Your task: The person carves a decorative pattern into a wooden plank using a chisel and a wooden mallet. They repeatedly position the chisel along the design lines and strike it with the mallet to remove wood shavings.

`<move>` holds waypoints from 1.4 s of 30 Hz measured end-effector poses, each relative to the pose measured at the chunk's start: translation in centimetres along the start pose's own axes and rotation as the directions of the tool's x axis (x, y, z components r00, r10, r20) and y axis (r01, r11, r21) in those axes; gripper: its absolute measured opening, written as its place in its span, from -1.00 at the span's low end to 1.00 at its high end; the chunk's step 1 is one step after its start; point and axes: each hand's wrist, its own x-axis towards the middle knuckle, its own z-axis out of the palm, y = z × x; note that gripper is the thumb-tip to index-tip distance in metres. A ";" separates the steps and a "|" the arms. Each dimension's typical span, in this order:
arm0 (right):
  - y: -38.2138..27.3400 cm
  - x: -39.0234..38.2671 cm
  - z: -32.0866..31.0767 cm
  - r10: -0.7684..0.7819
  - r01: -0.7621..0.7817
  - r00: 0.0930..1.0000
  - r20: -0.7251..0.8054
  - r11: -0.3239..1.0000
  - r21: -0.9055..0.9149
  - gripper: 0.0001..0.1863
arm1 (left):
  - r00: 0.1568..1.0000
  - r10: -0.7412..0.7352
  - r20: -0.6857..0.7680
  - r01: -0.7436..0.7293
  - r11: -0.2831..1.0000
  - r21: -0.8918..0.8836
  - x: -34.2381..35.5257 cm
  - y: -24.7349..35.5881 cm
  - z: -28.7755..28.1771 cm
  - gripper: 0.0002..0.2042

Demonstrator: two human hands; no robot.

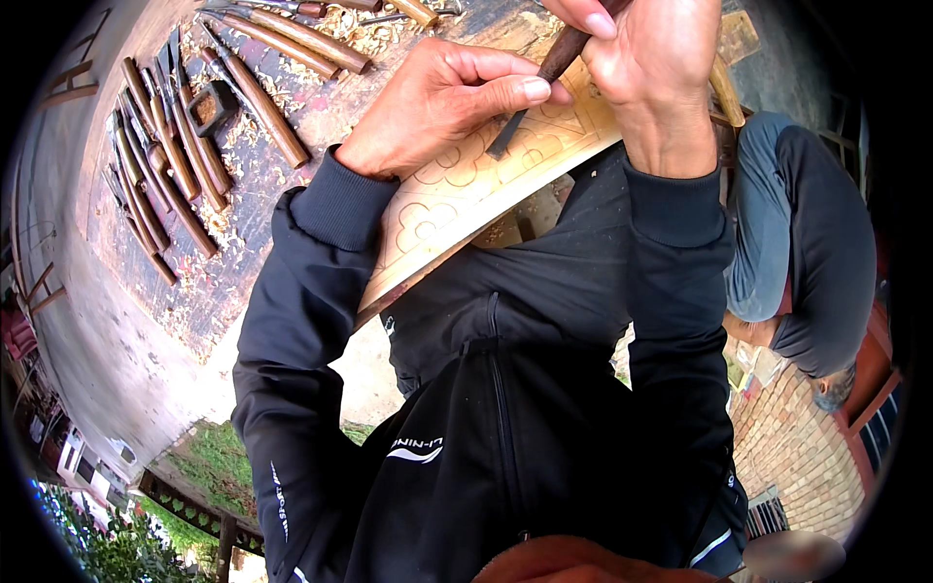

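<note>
A wood chisel with a dark brown handle and flat steel blade slants down to a pale wooden board. My right hand wraps round its handle near the top. With thumb and fingers, my left hand pinches the chisel low down, where the handle meets the blade. The blade's tip is at the surface of the board, which is marked with curved flower-like outlines. The board lies slanting at the bench's near edge, in front of my lap. My left wrist rests over or on its left part; I cannot tell which.
Several wooden-handled carving tools lie on the worn bench at the left, among curled shavings. A dark hollow square block sits among them. More tools lie along the far side. Another person sits bent over at the right.
</note>
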 end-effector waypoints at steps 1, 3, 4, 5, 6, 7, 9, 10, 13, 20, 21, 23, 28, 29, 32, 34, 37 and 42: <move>0.1 0.0 0.0 0.006 -0.006 1.000 -0.012 1.000 -0.001 -0.27 | 1.000 -0.030 -0.005 0.030 1.000 0.002 0.0 0.0 0.0 -0.72; 0.1 -0.1 0.0 0.001 -0.001 1.000 -0.013 1.000 0.006 -0.27 | 0.998 -0.057 0.002 0.057 0.998 -0.004 0.0 0.2 -0.1 -0.72; 0.2 -0.1 0.0 -0.009 0.009 1.000 0.000 1.000 0.012 -0.27 | 0.999 -0.048 -0.001 0.048 0.999 0.005 0.0 0.3 0.0 -0.72; 0.3 -0.1 0.0 -0.017 0.017 1.000 0.015 1.000 0.019 -0.28 | 0.999 -0.039 -0.006 0.039 0.999 0.015 0.0 0.3 0.2 -0.73; 0.4 0.0 0.0 -0.022 0.022 1.000 -0.005 0.999 0.025 -0.28 | 0.999 -0.043 -0.026 0.044 0.998 0.035 0.1 0.4 0.3 -0.73; 0.4 0.0 -0.1 -0.027 0.027 0.999 -0.026 0.999 0.031 -0.28 | 0.999 -0.025 -0.027 0.024 0.998 -0.056 0.1 0.4 0.6 -0.73; 0.6 0.2 -0.3 -0.029 0.030 0.999 -0.039 0.999 0.031 -0.29 | 0.998 -0.014 -0.055 0.002 0.977 -0.211 0.5 0.3 1.1 -0.73; 0.6 0.2 -0.4 -0.025 0.025 0.999 -0.030 0.999 0.024 -0.29 | 0.998 -0.015 -0.055 0.001 0.967 -0.256 0.6 0.2 1.2 -0.73; 0.7 0.3 -0.9 -0.022 0.022 0.999 -0.027 0.999 0.029 -0.30 | 0.995 -0.074 0.070 0.081 0.991 -0.107 1.2 0.1 0.6 -0.74; 1.3 0.2 -1.1 -0.079 0.079 0.997 -0.015 0.997 -0.018 -0.29 | 0.997 -0.073 0.017 0.074 0.991 -0.109 1.0 0.7 0.6 -0.73; 1.3 0.1 -1.1 -0.082 0.082 0.996 -0.032 0.997 -0.013 -0.30 | 0.997 -0.076 0.023 0.078 0.991 -0.108 1.0 0.9 0.7 -0.72; 1.4 -0.1 -1.0 -0.092 0.092 0.994 -0.058 0.996 -0.003 -0.30 | 0.997 -0.076 0.030 0.079 0.992 -0.103 1.0 1.3 0.7 -0.72; 1.4 -0.4 -1.1 -0.105 0.105 0.993 -0.062 0.994 -0.003 -0.32 | 0.988 -0.123 0.091 0.137 0.978 -0.158 1.0 1.6 0.5 -0.71; 1.4 -0.4 -1.1 -0.102 0.102 0.994 -0.043 0.995 -0.004 -0.33 | 0.989 -0.117 0.089 0.130 0.978 -0.163 1.0 1.6 0.4 -0.71; 1.5 -0.4 -1.2 -0.094 0.093 0.989 -0.111 0.996 -0.010 -0.34 | 0.995 -0.028 0.094 0.039 0.992 -0.116 1.0 1.3 0.4 -0.71; 1.6 -0.4 -1.1 -0.119 0.115 0.988 -0.098 0.992 -0.043 -0.35 | 0.992 -0.071 0.100 0.080 0.993 -0.087 1.0 1.2 0.2 -0.71; 1.8 -0.6 -1.0 -0.133 0.128 0.986 -0.098 0.990 -0.057 -0.36 | 0.994 -0.037 0.100 0.051 0.989 -0.141 1.2 1.0 0.3 -0.71; 1.8 -0.7 -1.2 -0.129 0.124 0.978 -0.166 0.991 -0.042 -0.37 | 0.994 -0.064 0.090 0.070 0.995 -0.072 1.5 0.6 0.2 -0.73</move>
